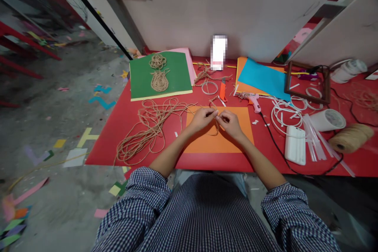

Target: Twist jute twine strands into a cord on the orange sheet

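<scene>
Both hands meet above an orange sheet of paper [218, 143], fingertips pinched close together. My left hand [203, 119] is closed on a piece of jute twine [217, 128], whose loose end hangs down over the sheet. My right hand [230, 123] pinches the same twine just beside it. A large loose pile of jute twine [153, 126] lies to the left, with strands running toward the left hand. Beyond the hands are an orange cutter [223, 89] and a white ring [209, 88]. Two coiled twine pieces [160, 81] rest on green paper [177, 71].
A pink glue gun [254, 103] with a black cord lies right of the hands. Farther right are white tubing [283, 114], a white power strip [295, 145], glue sticks [314, 138], a twine spool [351, 138] and a brown frame [326, 86]. A lit phone [219, 49] leans at the back.
</scene>
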`<state>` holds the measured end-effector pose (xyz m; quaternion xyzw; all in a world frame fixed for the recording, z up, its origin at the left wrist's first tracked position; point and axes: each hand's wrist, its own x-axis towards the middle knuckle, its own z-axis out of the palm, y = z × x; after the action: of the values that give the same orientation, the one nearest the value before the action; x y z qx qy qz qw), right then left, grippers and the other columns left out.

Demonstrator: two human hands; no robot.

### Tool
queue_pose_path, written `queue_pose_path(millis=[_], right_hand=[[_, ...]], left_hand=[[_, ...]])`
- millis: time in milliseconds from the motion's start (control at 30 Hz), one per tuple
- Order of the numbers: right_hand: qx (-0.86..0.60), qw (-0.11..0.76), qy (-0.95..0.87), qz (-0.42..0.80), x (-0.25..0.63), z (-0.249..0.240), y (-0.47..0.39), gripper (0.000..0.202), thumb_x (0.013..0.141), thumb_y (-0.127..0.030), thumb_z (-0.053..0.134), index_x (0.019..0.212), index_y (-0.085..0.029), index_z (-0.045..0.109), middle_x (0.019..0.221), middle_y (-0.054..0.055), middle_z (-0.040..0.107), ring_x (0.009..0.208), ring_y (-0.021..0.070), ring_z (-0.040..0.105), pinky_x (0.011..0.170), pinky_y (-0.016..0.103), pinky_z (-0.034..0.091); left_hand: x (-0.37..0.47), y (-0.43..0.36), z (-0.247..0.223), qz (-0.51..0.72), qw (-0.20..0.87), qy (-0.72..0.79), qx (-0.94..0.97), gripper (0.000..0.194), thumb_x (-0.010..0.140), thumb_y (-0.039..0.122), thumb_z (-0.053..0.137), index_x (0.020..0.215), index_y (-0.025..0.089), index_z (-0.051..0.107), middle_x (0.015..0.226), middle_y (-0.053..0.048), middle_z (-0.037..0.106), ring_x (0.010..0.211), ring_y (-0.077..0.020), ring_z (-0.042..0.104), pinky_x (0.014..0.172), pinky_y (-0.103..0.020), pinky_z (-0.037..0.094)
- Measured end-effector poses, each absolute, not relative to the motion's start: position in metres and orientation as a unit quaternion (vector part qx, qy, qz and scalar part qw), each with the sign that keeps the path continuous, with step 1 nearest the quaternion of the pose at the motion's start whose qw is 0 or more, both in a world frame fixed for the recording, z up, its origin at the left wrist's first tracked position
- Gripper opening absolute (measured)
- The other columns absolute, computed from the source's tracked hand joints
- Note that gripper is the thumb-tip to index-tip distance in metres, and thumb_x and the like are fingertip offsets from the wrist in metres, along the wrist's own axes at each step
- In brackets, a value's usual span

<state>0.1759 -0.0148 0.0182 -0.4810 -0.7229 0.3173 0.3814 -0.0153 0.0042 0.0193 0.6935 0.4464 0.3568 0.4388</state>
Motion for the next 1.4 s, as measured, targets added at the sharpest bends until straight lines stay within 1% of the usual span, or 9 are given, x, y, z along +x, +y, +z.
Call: queue_pose_path(millis=[167,367,533,667,833,967,1067,1233,1400], right_hand=[[-0.491,0.345,-0.769,0.221,0.177,0.017,-0.018,0.032,0.098,-0.040,0.061,0.072,-0.021,0.064,0.073,0.001,0.049,0.066,0.0163,0.047,0.066,0.032,0.036],[-0.486,0.302,-0.801,0.174,0.177,0.018,-0.021,0.027,0.100,-0.035,0.058,0.080,-0.021,0.070,0.077,0.003,0.054,0.069,0.0172,0.050,0.068,0.032,0.036],[-0.478,0.317,-0.791,0.213,0.178,0.020,-0.018,0.028,0.102,-0.039,0.058,0.086,-0.021,0.070,0.081,0.004,0.062,0.075,0.0190,0.056,0.071,0.032,0.039],[-0.478,0.339,-0.766,0.264,0.180,0.020,-0.015,0.035,0.104,-0.041,0.054,0.081,-0.021,0.070,0.078,0.004,0.064,0.073,0.0190,0.056,0.071,0.032,0.041],[-0.496,0.365,-0.730,0.296,0.184,0.019,-0.010,0.039,0.104,-0.045,0.054,0.075,-0.021,0.066,0.076,0.004,0.063,0.071,0.0188,0.056,0.070,0.032,0.042],[-0.483,0.346,-0.720,0.360,0.183,0.017,-0.011,0.038,0.106,-0.051,0.050,0.087,-0.022,0.066,0.082,0.003,0.068,0.077,0.0191,0.060,0.074,0.031,0.045],[-0.476,0.329,-0.694,0.428,0.180,0.014,-0.013,0.042,0.107,-0.056,0.044,0.091,-0.022,0.064,0.076,0.000,0.066,0.072,0.0182,0.060,0.070,0.029,0.046],[-0.470,0.323,-0.712,0.410,0.179,0.014,-0.014,0.042,0.106,-0.054,0.048,0.089,-0.021,0.068,0.087,0.004,0.074,0.082,0.0198,0.067,0.077,0.031,0.049],[-0.469,0.314,-0.717,0.409,0.181,0.017,-0.015,0.041,0.105,-0.050,0.049,0.088,-0.020,0.072,0.085,0.005,0.076,0.080,0.0203,0.069,0.074,0.029,0.047]], left_hand=[[-0.014,0.002,0.019,0.320,0.402,0.467,0.720,0.048,0.098,0.055,0.051,0.072,0.016,0.063,0.062,0.002,0.047,0.062,-0.0129,0.039,0.063,-0.028,0.025],[-0.015,0.004,0.014,0.295,0.386,0.448,0.750,0.042,0.100,0.047,0.051,0.074,0.017,0.064,0.064,0.000,0.056,0.062,-0.0142,0.047,0.064,-0.027,0.027],[-0.014,0.004,0.015,0.307,0.343,0.475,0.750,0.040,0.105,0.044,0.046,0.083,0.018,0.067,0.075,-0.004,0.066,0.069,-0.0176,0.055,0.069,-0.028,0.032],[-0.015,0.005,0.015,0.296,0.336,0.483,0.753,0.037,0.105,0.043,0.046,0.086,0.019,0.066,0.076,-0.005,0.067,0.072,-0.0196,0.057,0.070,-0.029,0.034],[-0.017,0.006,0.014,0.308,0.360,0.457,0.753,0.037,0.106,0.044,0.046,0.087,0.019,0.066,0.077,-0.004,0.067,0.072,-0.0187,0.058,0.071,-0.028,0.035],[-0.017,0.005,0.012,0.301,0.354,0.445,0.766,0.036,0.106,0.044,0.047,0.089,0.019,0.067,0.079,-0.005,0.068,0.072,-0.0189,0.058,0.071,-0.029,0.034],[-0.016,0.004,0.010,0.295,0.349,0.440,0.773,0.035,0.107,0.042,0.045,0.091,0.020,0.067,0.082,-0.006,0.069,0.074,-0.0200,0.060,0.072,-0.029,0.036],[-0.014,0.002,0.010,0.288,0.336,0.449,0.776,0.032,0.108,0.039,0.042,0.092,0.021,0.063,0.081,-0.006,0.068,0.071,-0.0200,0.058,0.072,-0.029,0.038],[-0.015,-0.001,0.017,0.243,0.297,0.475,0.792,0.033,0.108,0.040,0.040,0.098,0.020,0.065,0.082,-0.010,0.071,0.070,-0.0217,0.061,0.071,-0.031,0.038]])
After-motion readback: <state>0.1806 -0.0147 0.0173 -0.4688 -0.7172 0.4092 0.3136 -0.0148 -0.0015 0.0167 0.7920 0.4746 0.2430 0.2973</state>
